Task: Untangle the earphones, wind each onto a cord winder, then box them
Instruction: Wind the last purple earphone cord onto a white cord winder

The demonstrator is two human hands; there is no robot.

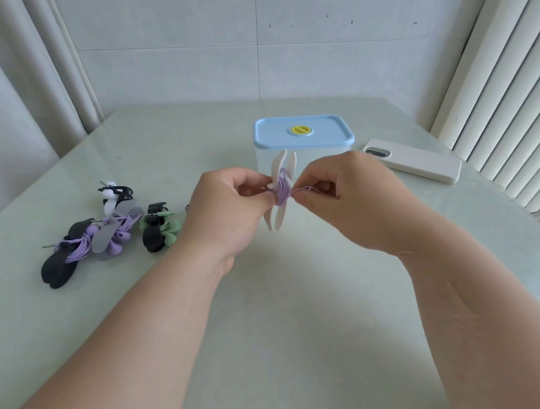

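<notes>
Up above the table, the white cord winder (278,165) stands roughly upright between both hands, with purple earphone cord (281,192) wrapped around its waist. The left hand (229,205) pinches the winder's middle from the left, fingers curled in. The right hand (350,196) pinches a loose strand of the same cord just right of the winder, its other fingers folded. Both forearms reach in from the near edge.

Below them lies a pale glossy table (273,319). On its left side sits a group of wound earphones (110,236), purple, green and white cords on black and grey winders. Just beyond the hands is the box (303,133), its blue lid on and contents unseen. A white phone (413,164) lies to its right. A tiled wall stands behind, with a curtain (4,98) at far left and a white radiator (507,82) at right.
</notes>
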